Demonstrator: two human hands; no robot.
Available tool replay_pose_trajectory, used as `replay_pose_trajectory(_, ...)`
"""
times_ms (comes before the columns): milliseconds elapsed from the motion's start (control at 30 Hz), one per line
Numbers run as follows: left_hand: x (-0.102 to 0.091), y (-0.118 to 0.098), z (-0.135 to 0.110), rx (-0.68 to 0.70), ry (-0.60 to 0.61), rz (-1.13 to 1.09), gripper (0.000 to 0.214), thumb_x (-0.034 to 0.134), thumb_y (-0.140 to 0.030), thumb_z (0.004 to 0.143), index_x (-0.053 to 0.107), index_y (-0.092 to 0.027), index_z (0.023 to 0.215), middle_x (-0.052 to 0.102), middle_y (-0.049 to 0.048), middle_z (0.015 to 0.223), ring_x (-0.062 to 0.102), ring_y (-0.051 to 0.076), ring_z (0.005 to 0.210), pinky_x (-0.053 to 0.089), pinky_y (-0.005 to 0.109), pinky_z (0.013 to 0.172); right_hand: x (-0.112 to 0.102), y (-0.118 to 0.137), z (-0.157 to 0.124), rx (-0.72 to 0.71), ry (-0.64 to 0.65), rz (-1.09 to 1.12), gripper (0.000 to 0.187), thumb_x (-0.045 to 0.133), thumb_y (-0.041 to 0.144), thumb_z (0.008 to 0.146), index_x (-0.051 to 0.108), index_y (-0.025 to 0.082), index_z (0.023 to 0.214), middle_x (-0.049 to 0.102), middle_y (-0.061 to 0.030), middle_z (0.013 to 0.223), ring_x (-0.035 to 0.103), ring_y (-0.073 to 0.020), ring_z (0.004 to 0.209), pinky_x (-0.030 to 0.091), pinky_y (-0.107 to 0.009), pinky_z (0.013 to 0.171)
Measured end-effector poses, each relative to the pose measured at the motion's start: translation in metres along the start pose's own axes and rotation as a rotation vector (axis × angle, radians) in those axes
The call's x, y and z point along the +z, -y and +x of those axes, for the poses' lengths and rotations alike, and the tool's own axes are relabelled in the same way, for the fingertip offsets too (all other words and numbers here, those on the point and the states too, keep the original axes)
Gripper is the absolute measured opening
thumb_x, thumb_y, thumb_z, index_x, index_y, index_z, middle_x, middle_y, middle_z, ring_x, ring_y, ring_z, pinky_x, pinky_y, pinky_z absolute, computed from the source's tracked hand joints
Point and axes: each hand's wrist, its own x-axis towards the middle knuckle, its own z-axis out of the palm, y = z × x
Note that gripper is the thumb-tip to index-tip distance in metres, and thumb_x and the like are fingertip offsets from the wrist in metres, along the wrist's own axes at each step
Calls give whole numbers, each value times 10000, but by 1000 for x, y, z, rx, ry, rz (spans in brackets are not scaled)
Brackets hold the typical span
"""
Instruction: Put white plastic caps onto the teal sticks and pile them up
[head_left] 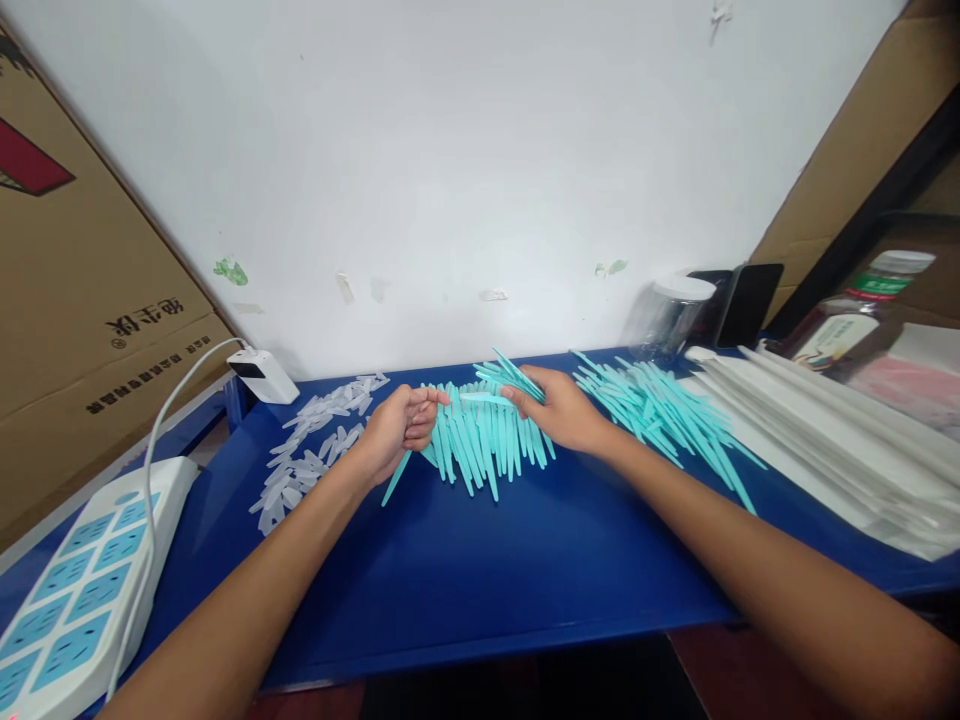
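My right hand [564, 408] is closed round a small bunch of slim teal plastic sticks [510, 374]. One of them [484, 398] points left from between its thumb and fingers. Facing its tip is my left hand [403, 428], thumb and forefinger pinched together and the other fingers curled; whatever they pinch is too small to make out. Below both hands lies a row of teal sticks [480, 445], side by side on the blue table. Small translucent plastic sleeves [296, 480] are scattered left of my left hand. A looser heap of teal sticks [652, 405] lies right of my right hand.
A power strip [82, 590] with a white cable and a small white device [262, 374] stand at left. Flat clear plastic bags [810, 440], a lidded jar [675, 315] and a dark bottle [855, 310] are at right. A white wall [480, 180] rises behind.
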Motion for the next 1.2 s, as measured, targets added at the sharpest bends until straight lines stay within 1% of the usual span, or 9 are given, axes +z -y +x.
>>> replay_pose_trajectory(100,3,-2,-3,34,-11,113,225,600,-229,847,653,-140,1048,370,-58,657,198,69,476,175,205,443,0,-1,0,-12,-2,3,373,536,491,1027,584,194,806,639,-1,685,596,-174,633,411,-277,625)
replay_pose_trajectory(200,5,-2,-5,100,7,173,333,661,-391,922,632,-171,1171,500,-33,684,229,73,469,182,216,442,-1,0,1,-21,-5,9,371,536,478,1027,581,193,794,639,-4,695,606,-178,657,426,-281,651)
replay_pose_trajectory(333,6,2,-3,122,-26,189,418,638,-594,924,623,-191,812,272,-89,474,161,86,425,144,230,422,-2,3,0,-1,-2,4,378,538,488,1020,583,193,788,641,-11,686,601,-185,654,424,-284,644)
replay_pose_trajectory(433,4,2,-1,90,-25,135,551,540,-582,947,381,-219,564,179,-77,466,113,81,423,87,238,428,-2,4,0,7,9,-2,388,534,495,1020,579,195,778,638,-13,681,589,-183,641,417,-282,633)
replay_pose_trajectory(600,3,-6,-3,-10,50,-38,248,475,-361,881,366,-224,705,231,-67,585,90,88,461,71,229,440,-1,3,0,-1,7,-4,376,532,479,1027,569,195,784,631,-5,682,582,-172,628,407,-278,629)
replay_pose_trajectory(733,6,-10,-7,11,52,31,207,516,-264,872,367,-216,737,269,-64,636,140,77,477,117,216,449,-1,1,1,-5,-2,-12,370,538,470,1025,563,196,777,624,-2,674,586,-175,634,411,-279,635)
replay_pose_trajectory(933,7,-2,-4,139,-8,170,280,636,-445,934,568,-185,856,367,-67,589,186,72,457,174,220,444,-1,-2,0,-2,6,-1,348,542,461,1026,570,196,802,633,1,692,613,-185,671,427,-285,665)
replay_pose_trajectory(1033,4,3,0,178,-66,202,364,650,-537,922,599,-186,840,268,-94,491,153,86,435,161,233,430,-1,-2,0,-9,3,-11,357,539,459,1031,570,193,794,631,0,692,607,-179,664,419,-282,656)
replay_pose_trajectory(1200,-1,-2,0,92,-53,67,423,408,-442,983,353,-229,621,186,-74,469,85,100,439,85,236,423,-1,-2,0,-10,0,-18,347,546,452,1031,555,196,797,628,8,684,603,-170,640,400,-275,632)
